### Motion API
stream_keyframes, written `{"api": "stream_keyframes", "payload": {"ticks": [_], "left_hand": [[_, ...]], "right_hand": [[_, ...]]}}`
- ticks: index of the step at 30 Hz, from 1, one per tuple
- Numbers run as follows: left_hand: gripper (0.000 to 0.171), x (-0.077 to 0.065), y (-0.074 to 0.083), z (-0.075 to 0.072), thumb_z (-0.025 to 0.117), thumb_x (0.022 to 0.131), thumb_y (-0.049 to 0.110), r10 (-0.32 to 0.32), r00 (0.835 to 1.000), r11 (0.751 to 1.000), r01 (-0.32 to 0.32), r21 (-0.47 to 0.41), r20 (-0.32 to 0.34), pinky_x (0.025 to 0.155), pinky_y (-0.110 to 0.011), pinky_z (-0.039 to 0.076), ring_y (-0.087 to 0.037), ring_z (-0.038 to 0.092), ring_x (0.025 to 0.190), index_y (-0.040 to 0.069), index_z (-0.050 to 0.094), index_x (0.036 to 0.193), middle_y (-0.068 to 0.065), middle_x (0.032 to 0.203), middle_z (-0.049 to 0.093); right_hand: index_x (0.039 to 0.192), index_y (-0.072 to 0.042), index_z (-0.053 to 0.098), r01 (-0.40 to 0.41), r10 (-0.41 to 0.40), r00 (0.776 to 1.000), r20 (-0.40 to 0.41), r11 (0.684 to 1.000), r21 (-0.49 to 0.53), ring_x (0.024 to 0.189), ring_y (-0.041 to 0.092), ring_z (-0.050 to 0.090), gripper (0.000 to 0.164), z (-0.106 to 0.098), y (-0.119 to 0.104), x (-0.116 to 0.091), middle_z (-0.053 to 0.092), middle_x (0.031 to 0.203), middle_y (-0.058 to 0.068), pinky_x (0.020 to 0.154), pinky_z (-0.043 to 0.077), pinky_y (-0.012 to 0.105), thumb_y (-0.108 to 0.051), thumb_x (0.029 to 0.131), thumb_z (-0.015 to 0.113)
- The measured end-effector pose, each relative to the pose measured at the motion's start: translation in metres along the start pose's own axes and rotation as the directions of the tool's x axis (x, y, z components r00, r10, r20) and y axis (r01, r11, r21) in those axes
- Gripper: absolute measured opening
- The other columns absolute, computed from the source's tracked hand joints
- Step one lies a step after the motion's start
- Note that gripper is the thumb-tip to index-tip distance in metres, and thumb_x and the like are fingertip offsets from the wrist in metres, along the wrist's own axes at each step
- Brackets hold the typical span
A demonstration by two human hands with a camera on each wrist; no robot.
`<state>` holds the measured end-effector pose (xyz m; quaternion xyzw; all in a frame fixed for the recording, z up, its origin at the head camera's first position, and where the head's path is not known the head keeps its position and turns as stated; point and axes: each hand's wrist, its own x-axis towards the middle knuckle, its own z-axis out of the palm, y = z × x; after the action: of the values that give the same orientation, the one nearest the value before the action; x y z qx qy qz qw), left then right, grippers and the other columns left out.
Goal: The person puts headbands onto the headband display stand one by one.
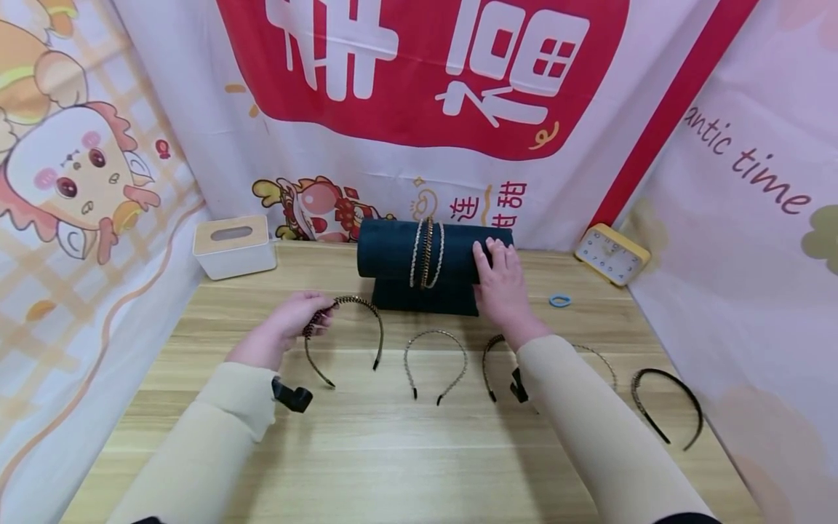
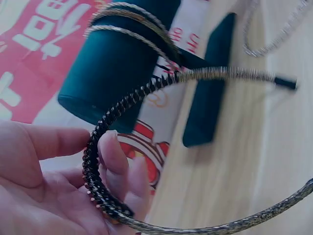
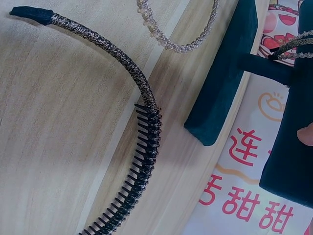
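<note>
My left hand (image 1: 297, 320) pinches a dark toothed headband (image 1: 356, 299) between thumb and fingers, left of the display stand. In the left wrist view this headband (image 2: 128, 101) curves out from the fingers, its gold-and-black arms spread towards the right. The dark green velvet display stand (image 1: 386, 251) has a padded roll on top. Around its middle sit several headbands (image 1: 427, 255), pale braided ones on either side of darker gold. My right hand (image 1: 504, 287) rests on the roll's right end, fingers laid over its front; one fingertip shows in the right wrist view.
On the wooden table lie a pale braided headband (image 1: 435, 332), a dark toothed headband (image 3: 152, 142), another pale one (image 1: 599, 354) partly behind the right sleeve, and a black one (image 1: 684, 389). Behind are a tissue box (image 1: 238, 258), a blue hair tie (image 1: 559, 300) and a yellow clock (image 1: 612, 255).
</note>
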<state>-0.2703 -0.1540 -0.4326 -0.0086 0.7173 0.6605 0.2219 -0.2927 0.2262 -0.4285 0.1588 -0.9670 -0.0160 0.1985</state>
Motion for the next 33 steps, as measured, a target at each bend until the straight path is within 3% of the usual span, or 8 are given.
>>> {"api": "stream_keyframes", "payload": {"ticks": [6, 11, 15, 18, 21, 24, 30, 33], "left_hand": [[0.021, -0.007, 0.012, -0.002, 0.042, 0.103, 0.005, 0.017, 0.996, 0.995, -0.025, -0.1, -0.084, 0.079, -0.03, 0.056, -0.011, 0.063, 0.078, -0.008, 0.048, 0.118, -0.002, 0.085, 0.062], [0.035, -0.009, 0.02, 0.001, 0.041, 0.102, 0.002, 0.011, 0.992, 0.977, -0.038, -0.208, -0.128, 0.089, -0.033, 0.054, -0.011, 0.064, 0.082, -0.013, 0.04, 0.134, -0.001, 0.086, 0.064], [0.045, -0.014, 0.027, 0.001, 0.042, 0.102, -0.001, 0.016, 0.996, 0.942, -0.045, -0.333, -0.089, 0.093, -0.035, 0.052, -0.012, 0.066, 0.083, -0.014, 0.031, 0.143, -0.001, 0.085, 0.067], [0.042, -0.018, 0.031, 0.002, 0.043, 0.102, -0.002, 0.035, 0.998, 0.919, -0.055, -0.391, -0.057, 0.087, -0.033, 0.055, -0.011, 0.068, 0.081, -0.014, 0.034, 0.141, -0.002, 0.083, 0.07], [0.042, -0.02, 0.034, 0.002, 0.045, 0.101, -0.002, 0.047, 0.996, 0.92, -0.072, -0.385, -0.073, 0.084, -0.031, 0.056, -0.011, 0.068, 0.081, -0.014, 0.036, 0.14, -0.001, 0.083, 0.07], [0.044, -0.023, 0.037, 0.002, 0.046, 0.101, -0.002, 0.049, 0.99, 0.93, -0.093, -0.354, -0.129, 0.082, -0.028, 0.056, -0.01, 0.069, 0.079, -0.014, 0.035, 0.142, 0.001, 0.082, 0.07], [0.042, -0.021, 0.046, 0.005, 0.051, 0.099, -0.002, 0.08, 0.955, 0.923, -0.179, -0.342, -0.286, 0.076, -0.022, 0.056, -0.009, 0.069, 0.079, -0.011, 0.043, 0.14, 0.003, 0.083, 0.071], [0.044, -0.015, 0.052, 0.011, 0.055, 0.099, -0.001, 0.105, 0.942, 0.915, -0.217, -0.341, -0.318, 0.081, -0.022, 0.053, -0.009, 0.068, 0.088, -0.009, 0.046, 0.14, 0.003, 0.089, 0.071]], "right_hand": [[0.152, -0.004, 0.03, 0.004, -0.004, 1.0, -0.007, 1.0, -0.004, 0.139, 0.041, 0.024, 0.075, 0.0, 0.0, 0.0, 0.027, 0.15, 0.026, 0.119, 0.007, 0.05, -0.022, 0.091, 0.069], [0.152, -0.004, 0.03, 0.004, -0.004, 1.0, -0.006, 1.0, -0.009, 0.139, 0.041, 0.024, 0.076, 0.0, 0.0, 0.0, 0.027, 0.15, 0.026, 0.118, 0.01, 0.051, -0.022, 0.09, 0.07], [0.152, -0.004, 0.031, 0.01, -0.01, 1.0, -0.02, 1.0, -0.013, 0.138, 0.041, 0.025, 0.077, 0.002, 0.001, 0.0, 0.027, 0.149, 0.026, 0.117, 0.014, 0.052, -0.022, 0.089, 0.071], [0.152, -0.004, 0.03, 0.007, -0.007, 1.0, -0.022, 1.0, -0.008, 0.138, 0.041, 0.025, 0.077, 0.003, 0.002, 0.0, 0.026, 0.149, 0.026, 0.118, 0.011, 0.052, -0.022, 0.089, 0.071], [0.152, -0.004, 0.03, 0.001, -0.001, 1.0, -0.02, 1.0, 0.0, 0.139, 0.041, 0.024, 0.077, 0.003, 0.001, 0.0, 0.026, 0.149, 0.026, 0.119, 0.008, 0.05, -0.021, 0.089, 0.071], [0.152, -0.004, 0.03, 0.001, -0.001, 1.0, -0.019, 1.0, 0.002, 0.139, 0.041, 0.024, 0.077, 0.003, 0.001, 0.001, 0.026, 0.149, 0.026, 0.119, 0.005, 0.049, -0.021, 0.089, 0.071], [0.152, -0.003, 0.029, 0.003, -0.003, 1.0, -0.021, 1.0, -0.002, 0.138, 0.041, 0.024, 0.077, 0.004, 0.001, 0.001, 0.026, 0.15, 0.026, 0.119, 0.0, 0.048, -0.021, 0.09, 0.07], [0.152, -0.003, 0.029, 0.0, 0.0, 1.0, -0.017, 1.0, -0.004, 0.139, 0.041, 0.023, 0.077, 0.004, 0.0, 0.001, 0.026, 0.15, 0.027, 0.119, 0.0, 0.048, -0.021, 0.089, 0.07]]}}
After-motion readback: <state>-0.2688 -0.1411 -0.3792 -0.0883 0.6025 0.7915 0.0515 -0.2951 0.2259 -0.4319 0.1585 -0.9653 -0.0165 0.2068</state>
